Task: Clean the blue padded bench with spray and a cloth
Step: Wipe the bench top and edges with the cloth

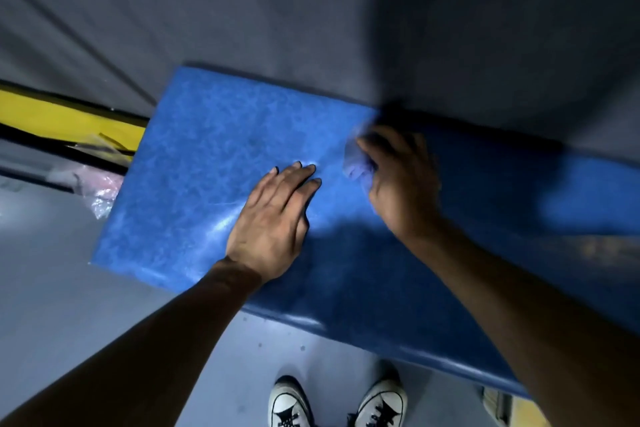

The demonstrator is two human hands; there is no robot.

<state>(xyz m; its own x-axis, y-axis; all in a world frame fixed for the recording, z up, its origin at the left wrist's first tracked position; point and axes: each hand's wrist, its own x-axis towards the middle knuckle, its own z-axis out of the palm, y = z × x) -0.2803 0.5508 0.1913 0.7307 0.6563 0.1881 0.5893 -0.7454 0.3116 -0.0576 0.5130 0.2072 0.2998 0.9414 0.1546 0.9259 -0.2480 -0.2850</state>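
Observation:
The blue padded bench (pixel 194 163) runs from the middle left to the right edge of the view, its top glossy and mottled. My left hand (pixel 273 222) lies flat on the bench top, palm down, fingers together and holding nothing. To its right, my right hand (pixel 398 180) is blurred and grips a bunched bluish-purple cloth (pixel 356 163) against the bench surface near the far edge. No spray bottle is in view.
A grey wall (pixel 311 10) stands right behind the bench. A yellow and black padded bar (pixel 62 118) lies to the left with crumpled clear plastic (pixel 100 191) beside it. My two white sneakers (pixel 336 402) stand on the grey floor at the bench's near edge.

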